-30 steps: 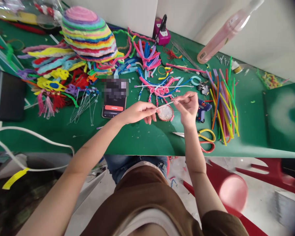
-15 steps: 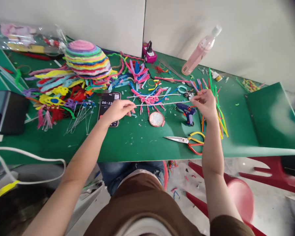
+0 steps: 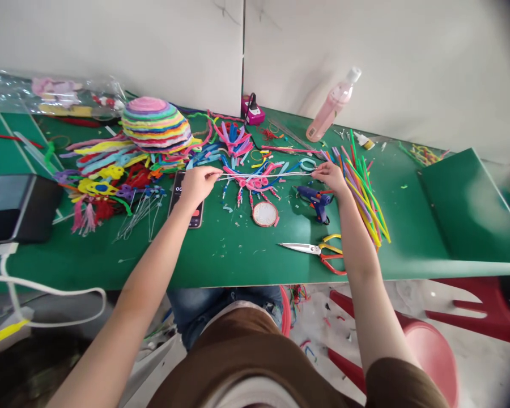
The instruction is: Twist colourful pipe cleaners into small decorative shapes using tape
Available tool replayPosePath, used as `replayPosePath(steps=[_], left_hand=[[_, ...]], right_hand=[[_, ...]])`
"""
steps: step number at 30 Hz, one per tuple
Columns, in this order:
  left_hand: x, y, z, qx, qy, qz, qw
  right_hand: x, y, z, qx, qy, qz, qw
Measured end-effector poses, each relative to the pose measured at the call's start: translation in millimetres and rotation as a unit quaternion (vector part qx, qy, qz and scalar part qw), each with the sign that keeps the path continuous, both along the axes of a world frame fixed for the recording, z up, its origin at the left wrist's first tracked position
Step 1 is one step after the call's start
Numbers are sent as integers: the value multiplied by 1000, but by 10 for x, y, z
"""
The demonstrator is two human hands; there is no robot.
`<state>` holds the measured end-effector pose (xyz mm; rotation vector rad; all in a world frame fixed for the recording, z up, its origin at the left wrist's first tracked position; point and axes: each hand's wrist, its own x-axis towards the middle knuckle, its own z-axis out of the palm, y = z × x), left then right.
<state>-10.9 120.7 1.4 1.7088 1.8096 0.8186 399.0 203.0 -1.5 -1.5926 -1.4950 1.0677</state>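
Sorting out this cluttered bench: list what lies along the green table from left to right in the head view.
Black device → striped hat → left hand → round white disc → blue glue gun → right hand → bundle of coloured sticks

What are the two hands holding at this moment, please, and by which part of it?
A thin white strand, stretched level above the table: the left hand pinches one end, the right hand the other.

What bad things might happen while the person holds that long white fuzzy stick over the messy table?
The white pipe cleaner, stretched between the left hand and right hand, may snag on the pink and blue pieces beneath it. The right forearm hangs above the open scissors and glue gun, so lowering it might bump them.
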Motion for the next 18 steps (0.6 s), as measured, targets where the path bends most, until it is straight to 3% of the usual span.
replayPosePath(steps=[7, 13, 18], left_hand=[[117, -20, 59, -5, 177, 38, 983], [97, -41, 36, -8, 214, 10, 977], [76, -66, 54, -37, 218, -13, 975]], right_hand=[[47, 100, -206, 22, -68, 14, 997], [44, 82, -231, 66, -171, 49, 982], [-10, 89, -131, 92, -293, 115, 945]])
